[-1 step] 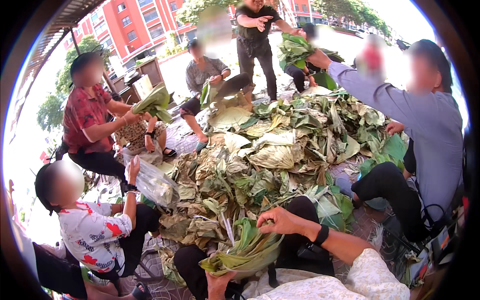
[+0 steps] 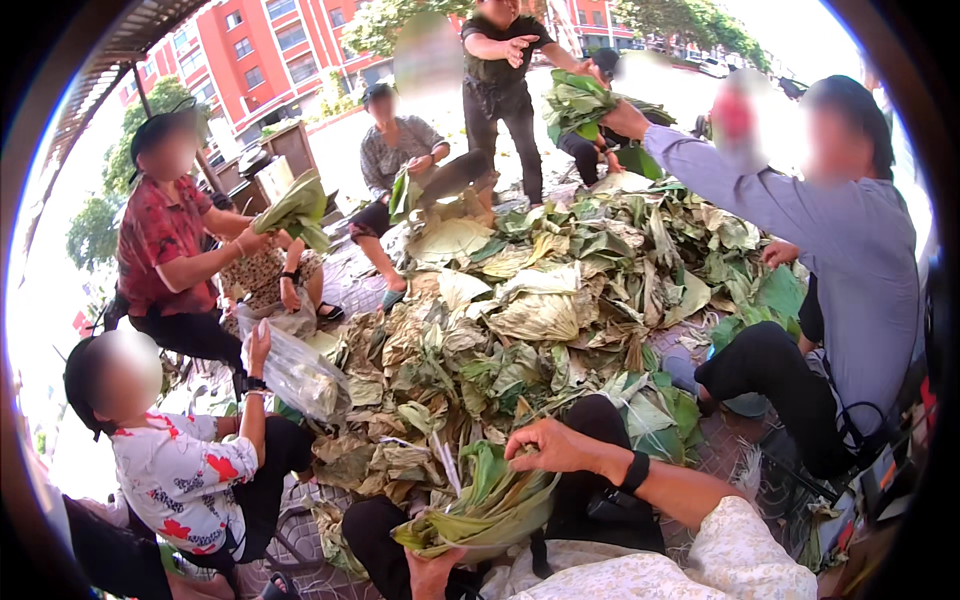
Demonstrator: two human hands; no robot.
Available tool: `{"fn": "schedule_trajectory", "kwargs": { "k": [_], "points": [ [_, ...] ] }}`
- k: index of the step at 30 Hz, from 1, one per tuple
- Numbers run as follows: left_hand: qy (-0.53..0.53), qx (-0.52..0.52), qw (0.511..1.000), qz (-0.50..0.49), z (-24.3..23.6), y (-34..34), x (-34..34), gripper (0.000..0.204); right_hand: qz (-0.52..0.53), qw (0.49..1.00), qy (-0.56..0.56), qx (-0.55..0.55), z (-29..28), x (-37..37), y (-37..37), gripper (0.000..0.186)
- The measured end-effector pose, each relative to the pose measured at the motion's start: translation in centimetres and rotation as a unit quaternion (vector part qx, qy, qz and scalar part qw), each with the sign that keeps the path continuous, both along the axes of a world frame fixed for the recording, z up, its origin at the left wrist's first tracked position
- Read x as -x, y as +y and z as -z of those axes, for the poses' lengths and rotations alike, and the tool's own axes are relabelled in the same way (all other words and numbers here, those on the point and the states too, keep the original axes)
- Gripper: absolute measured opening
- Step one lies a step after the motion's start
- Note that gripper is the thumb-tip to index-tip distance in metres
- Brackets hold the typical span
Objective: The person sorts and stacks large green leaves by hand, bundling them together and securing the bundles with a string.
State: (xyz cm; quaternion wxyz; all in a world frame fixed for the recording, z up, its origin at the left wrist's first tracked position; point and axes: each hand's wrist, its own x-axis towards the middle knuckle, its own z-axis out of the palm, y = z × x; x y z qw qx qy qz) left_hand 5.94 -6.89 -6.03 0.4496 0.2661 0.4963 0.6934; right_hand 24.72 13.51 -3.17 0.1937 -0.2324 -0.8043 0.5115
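Over my lap lies a bundle of long green and yellowish leaves [image 2: 480, 512], folded and layered together. My left hand [image 2: 433, 572] is closed around its lower left side from beneath, the fingers partly hidden by leaves. Above the bundle's upper right edge, my right hand [image 2: 550, 446] is closed in a pinch. Whatever sits between its fingertips is too small to make out. A whitish strip [image 2: 446, 462] stands up beside the bundle's upper left. Just beyond my knees spreads a large heap of dry and green leaves [image 2: 540, 300].
Several people sit or stand around the heap. At left, a seated person in a flowered shirt [image 2: 185, 470] holds a clear plastic bag [image 2: 295, 375]. At right, a person in a grey shirt [image 2: 850, 240] reaches a leaf bundle [image 2: 578, 105] toward a standing person in black [image 2: 500, 90].
The whole view has shifted slightly, so the scene sits a little farther left. Both my hands remain at the leaf bundle in nearly the same pose.
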Motion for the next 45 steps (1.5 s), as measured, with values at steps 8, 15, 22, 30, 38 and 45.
{"fn": "schedule_trajectory", "kwargs": {
  "k": [8, 15, 22, 30, 38, 45],
  "points": [
    [0.048, 0.012, 0.999, 0.006, 0.6, -0.1, 0.0, 0.066, -0.009, 1.000, 0.000, 0.018, 0.1, -0.2, -0.2, 0.019],
    [0.061, 0.000, 0.998, 0.003, 1.1, -0.2, 0.1, 0.064, -0.007, 0.999, 0.038, 0.022, 0.7, 0.1, -0.6, 0.018],
    [0.047, -0.001, 0.999, -0.001, 1.1, -0.2, -0.2, 0.064, -0.011, 1.000, -0.001, 0.021, 1.4, -0.4, -0.6, 0.019],
    [0.032, -0.031, 0.999, 0.028, 0.8, 0.1, 0.1, 0.066, -0.004, 1.000, -0.013, 0.016, 1.3, -0.5, -0.6, 0.020],
    [0.016, -0.037, 0.999, 0.009, 1.2, -0.1, 0.1, 0.064, -0.008, 1.000, -0.002, 0.010, 0.6, -0.4, -0.3, 0.018],
    [0.042, -0.026, 0.999, 0.012, 0.7, 0.2, 0.2, 0.064, 0.016, 1.000, 0.000, -0.003, 0.6, -0.9, -0.2, 0.017]
  ]
}}
